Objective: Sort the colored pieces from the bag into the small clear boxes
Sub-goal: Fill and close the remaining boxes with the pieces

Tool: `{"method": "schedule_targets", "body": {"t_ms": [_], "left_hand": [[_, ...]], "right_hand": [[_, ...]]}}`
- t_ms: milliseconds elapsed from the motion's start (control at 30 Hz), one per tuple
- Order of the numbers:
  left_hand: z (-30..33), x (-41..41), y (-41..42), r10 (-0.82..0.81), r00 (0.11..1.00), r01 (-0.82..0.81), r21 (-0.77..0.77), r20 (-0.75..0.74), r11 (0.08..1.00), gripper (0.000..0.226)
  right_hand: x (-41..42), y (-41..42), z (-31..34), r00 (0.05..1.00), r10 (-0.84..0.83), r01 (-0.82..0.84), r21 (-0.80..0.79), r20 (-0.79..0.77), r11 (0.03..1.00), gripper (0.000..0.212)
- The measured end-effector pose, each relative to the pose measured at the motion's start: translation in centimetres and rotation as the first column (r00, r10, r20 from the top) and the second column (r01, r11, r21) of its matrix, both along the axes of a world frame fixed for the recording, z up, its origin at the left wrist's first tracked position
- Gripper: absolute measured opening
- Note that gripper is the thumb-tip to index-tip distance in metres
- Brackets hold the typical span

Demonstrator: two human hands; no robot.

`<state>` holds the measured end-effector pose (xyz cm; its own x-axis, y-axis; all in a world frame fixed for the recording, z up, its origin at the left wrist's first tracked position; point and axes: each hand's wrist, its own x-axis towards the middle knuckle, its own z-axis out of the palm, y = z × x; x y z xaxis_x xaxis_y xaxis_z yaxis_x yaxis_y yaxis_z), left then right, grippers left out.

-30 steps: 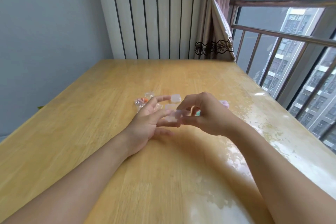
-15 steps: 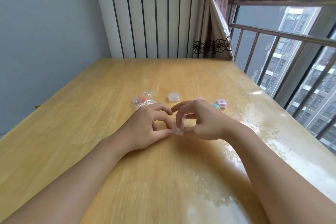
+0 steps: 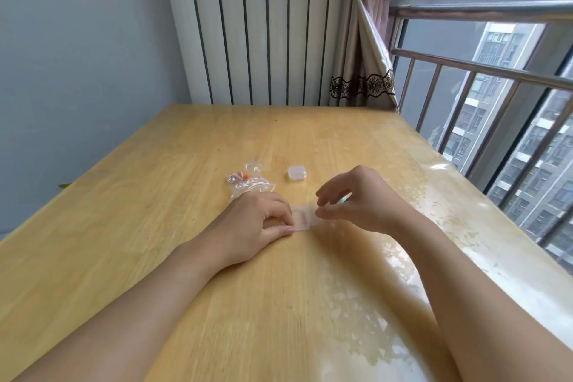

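Observation:
A small clear box [image 3: 303, 216] lies on the wooden table [image 3: 155, 211] between my hands, its lid swung open flat. My left hand [image 3: 257, 223] grips its left half with curled fingers and thumb. My right hand [image 3: 356, 198] pinches its right edge between thumb and forefinger. A clear plastic bag [image 3: 248, 184] with orange and pink pieces [image 3: 240, 176] lies just beyond my left hand. Another small clear box [image 3: 296, 172], closed, stands behind the two hands. A teal piece [image 3: 342, 200] shows under my right hand's fingers.
The table runs along a window with metal railing bars [image 3: 465, 96] on the right. A striped white wall panel [image 3: 257, 25] and a curtain [image 3: 362, 77] stand at the far end. The table's right side has a glossy patchy film.
Both hands came down to the table with the clear box. The box has opened out flat, and my hands have spread slightly apart on its two halves.

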<state>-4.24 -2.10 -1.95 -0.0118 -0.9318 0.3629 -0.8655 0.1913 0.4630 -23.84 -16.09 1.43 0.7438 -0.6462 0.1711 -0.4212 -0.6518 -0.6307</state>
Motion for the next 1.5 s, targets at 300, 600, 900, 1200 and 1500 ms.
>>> {"method": "schedule_targets", "body": {"t_ms": [300,600,900,1200,1500], "left_hand": [[0.1,-0.8,0.3,0.033,0.993,-0.041,-0.069,-0.116,0.997,0.018],[1.1,2.5,0.8,0.538,0.839,-0.544,-0.17,-0.084,0.822,0.047],[0.4,2.3,-0.2,0.549,0.792,-0.591,-0.107,-0.269,0.8,0.008],[2.0,0.7,1.2,0.399,0.821,-0.451,-0.034,-0.407,0.892,0.024],[-0.1,4.1,-0.5,0.533,0.744,-0.479,0.235,-0.402,0.846,0.019]], "right_hand": [[0.6,1.1,0.0,0.992,0.048,-0.034,-0.12,0.113,0.992,0.007],[1.4,2.1,-0.3,0.969,0.113,-0.069,-0.199,0.22,0.978,0.006],[2.5,3.9,-0.9,0.945,0.186,-0.092,-0.327,0.268,0.94,0.008],[5.1,5.9,-1.7,0.978,0.152,-0.21,-0.619,-0.146,0.757,0.026],[4.7,5.1,-1.6,0.974,0.17,-0.221,-0.485,-0.146,0.846,0.029]]}}
